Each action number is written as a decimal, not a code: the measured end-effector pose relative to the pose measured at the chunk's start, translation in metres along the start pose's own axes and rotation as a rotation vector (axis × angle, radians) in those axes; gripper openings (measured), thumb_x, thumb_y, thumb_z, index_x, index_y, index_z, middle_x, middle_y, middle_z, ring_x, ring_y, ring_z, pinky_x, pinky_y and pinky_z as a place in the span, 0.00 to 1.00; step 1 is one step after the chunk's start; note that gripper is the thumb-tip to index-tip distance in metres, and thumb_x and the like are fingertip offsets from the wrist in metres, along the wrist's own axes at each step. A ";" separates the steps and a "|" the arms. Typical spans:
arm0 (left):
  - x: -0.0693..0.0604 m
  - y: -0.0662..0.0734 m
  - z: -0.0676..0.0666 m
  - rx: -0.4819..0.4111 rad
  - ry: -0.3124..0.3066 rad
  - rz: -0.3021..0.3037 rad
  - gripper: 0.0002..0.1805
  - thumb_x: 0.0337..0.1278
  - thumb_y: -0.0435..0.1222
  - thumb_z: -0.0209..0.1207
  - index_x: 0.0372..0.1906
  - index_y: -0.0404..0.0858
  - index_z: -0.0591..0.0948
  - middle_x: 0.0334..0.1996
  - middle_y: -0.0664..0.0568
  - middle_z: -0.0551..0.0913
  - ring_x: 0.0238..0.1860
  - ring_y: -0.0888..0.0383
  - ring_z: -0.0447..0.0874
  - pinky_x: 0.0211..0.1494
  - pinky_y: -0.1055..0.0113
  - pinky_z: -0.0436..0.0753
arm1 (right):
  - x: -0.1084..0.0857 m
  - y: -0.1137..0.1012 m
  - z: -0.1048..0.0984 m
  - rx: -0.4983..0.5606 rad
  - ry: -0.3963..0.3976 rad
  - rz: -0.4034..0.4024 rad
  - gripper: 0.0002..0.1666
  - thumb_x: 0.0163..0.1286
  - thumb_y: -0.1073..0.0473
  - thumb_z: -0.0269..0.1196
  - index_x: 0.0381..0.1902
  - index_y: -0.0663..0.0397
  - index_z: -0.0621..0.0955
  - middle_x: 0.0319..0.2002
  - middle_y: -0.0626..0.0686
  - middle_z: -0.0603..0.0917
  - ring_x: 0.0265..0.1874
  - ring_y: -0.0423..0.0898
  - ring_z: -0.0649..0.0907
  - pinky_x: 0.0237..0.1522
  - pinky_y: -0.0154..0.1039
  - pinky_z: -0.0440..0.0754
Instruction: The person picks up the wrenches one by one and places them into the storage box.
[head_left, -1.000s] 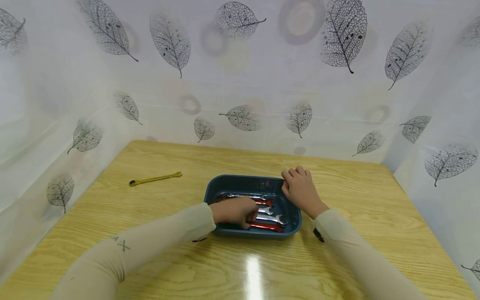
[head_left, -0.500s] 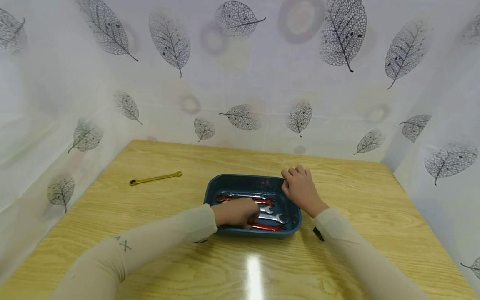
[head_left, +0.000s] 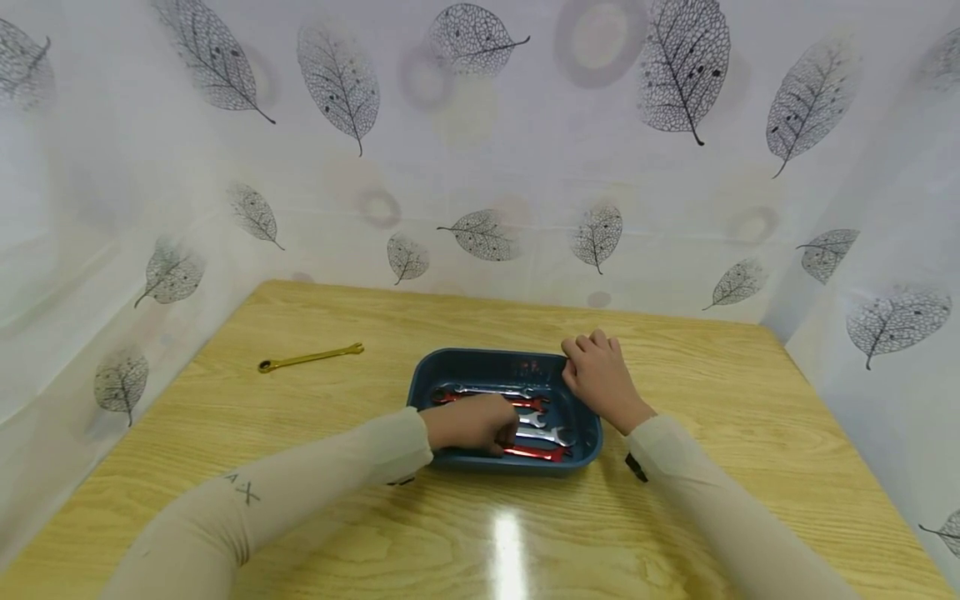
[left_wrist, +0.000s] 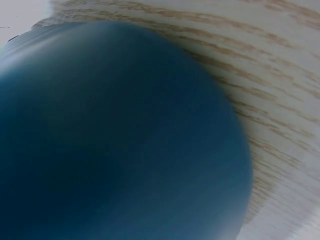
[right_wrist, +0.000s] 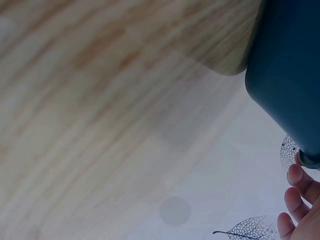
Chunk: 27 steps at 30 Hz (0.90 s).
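A dark blue tray [head_left: 510,468] sits on the wooden table with several red and silver wrenches lying in it. My left hand [head_left: 474,419] reaches inside from the left, its curled fingers at the near red wrench [head_left: 536,453], whose left part they hide. Behind that wrench lie a silver wrench [head_left: 551,435], another red wrench [head_left: 534,404] and more silver ones. At the far right corner my right hand [head_left: 602,379] grips the tray's rim; its fingertips [right_wrist: 295,174] show in the right wrist view. The tray's outer wall [left_wrist: 150,125] fills most of the left wrist view, and no left fingers appear there.
A gold wrench [head_left: 311,357] lies by itself on the table, left of the tray. White curtains [head_left: 517,167] printed with dark leaves stand behind the table and along both sides. The tabletop [head_left: 360,533] stretches around the tray, with a bright reflection near the front.
Between the frames the left hand shifts only slightly, and the near red wrench seems to move a little with it. The right hand, the tray and the gold wrench stay in place.
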<state>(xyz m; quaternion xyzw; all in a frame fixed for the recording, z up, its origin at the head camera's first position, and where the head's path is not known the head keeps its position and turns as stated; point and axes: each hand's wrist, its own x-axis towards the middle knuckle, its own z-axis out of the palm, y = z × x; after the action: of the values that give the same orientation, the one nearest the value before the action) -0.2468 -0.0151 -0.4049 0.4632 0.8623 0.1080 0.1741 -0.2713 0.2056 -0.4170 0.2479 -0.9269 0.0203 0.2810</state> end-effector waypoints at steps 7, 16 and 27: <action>0.000 -0.002 0.003 0.044 0.006 0.014 0.06 0.47 0.35 0.68 0.31 0.43 0.82 0.24 0.59 0.80 0.25 0.69 0.73 0.31 0.78 0.73 | -0.001 0.000 0.002 -0.010 0.004 0.002 0.05 0.59 0.66 0.57 0.27 0.55 0.70 0.21 0.52 0.69 0.26 0.50 0.63 0.31 0.41 0.55; -0.005 -0.002 -0.004 0.118 0.003 -0.010 0.08 0.48 0.40 0.69 0.34 0.49 0.81 0.26 0.63 0.81 0.26 0.71 0.75 0.31 0.75 0.75 | -0.002 0.000 0.003 -0.019 0.023 -0.001 0.05 0.58 0.66 0.58 0.26 0.55 0.71 0.20 0.52 0.69 0.25 0.50 0.63 0.30 0.41 0.55; -0.011 -0.002 -0.021 0.140 0.014 -0.017 0.17 0.52 0.41 0.65 0.49 0.47 0.80 0.35 0.59 0.83 0.32 0.68 0.77 0.35 0.73 0.77 | 0.000 0.001 0.002 -0.017 0.011 0.005 0.05 0.60 0.65 0.55 0.26 0.55 0.70 0.20 0.52 0.69 0.25 0.50 0.64 0.30 0.41 0.56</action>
<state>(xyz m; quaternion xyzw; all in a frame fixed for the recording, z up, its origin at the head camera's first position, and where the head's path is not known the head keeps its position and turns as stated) -0.2508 -0.0257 -0.3840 0.4662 0.8728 0.0494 0.1360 -0.2727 0.2062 -0.4182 0.2429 -0.9262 0.0145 0.2881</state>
